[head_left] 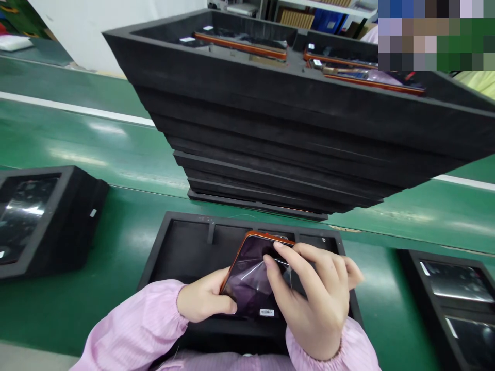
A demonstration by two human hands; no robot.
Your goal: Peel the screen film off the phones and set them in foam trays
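Observation:
My left hand [207, 299] is closed round the lower left edge of a smartphone [247, 288] with an orange frame, its thumb on the front. The phone is tilted, with its dark glossy face up and a small white label [266, 312] near the lower edge. Over the upper part of that face is my right hand [317, 293], thumb and index fingertips close together in a pinch at the surface. Pale lines fan out from the fingertips; what is between them cannot be made out. Under both hands lies a black foam tray [185, 247] with shallow compartments.
A tall stack of black foam trays [270, 118] rises just ahead, with orange-framed phones [243, 45] in the top one. More black trays with dark panels stand at left [73, 221] and right [417, 288]. All rest on a green work surface [127, 232].

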